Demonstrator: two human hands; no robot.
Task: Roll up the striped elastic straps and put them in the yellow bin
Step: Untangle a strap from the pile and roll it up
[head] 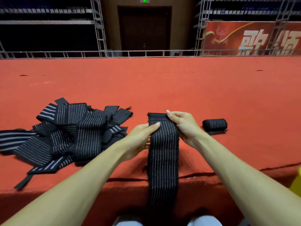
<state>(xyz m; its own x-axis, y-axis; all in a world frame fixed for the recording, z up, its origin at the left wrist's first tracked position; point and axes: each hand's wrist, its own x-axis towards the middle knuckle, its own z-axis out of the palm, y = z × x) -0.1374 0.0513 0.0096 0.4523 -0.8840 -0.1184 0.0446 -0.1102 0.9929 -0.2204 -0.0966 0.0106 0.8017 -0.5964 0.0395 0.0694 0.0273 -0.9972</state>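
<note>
- The left hand (143, 136) and right hand (182, 126) pinch the far end of one striped elastic strap (162, 152); no roll is started yet.
- Its tail hangs over the red carpeted stage (162, 82) edge, and that drag could skew or loosen the roll.
- The rolled strap (214, 125) nearby might unwind before reaching the yellow bin (296, 181).

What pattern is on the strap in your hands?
The strap is black with thin pale stripes along its length; head view.
</note>
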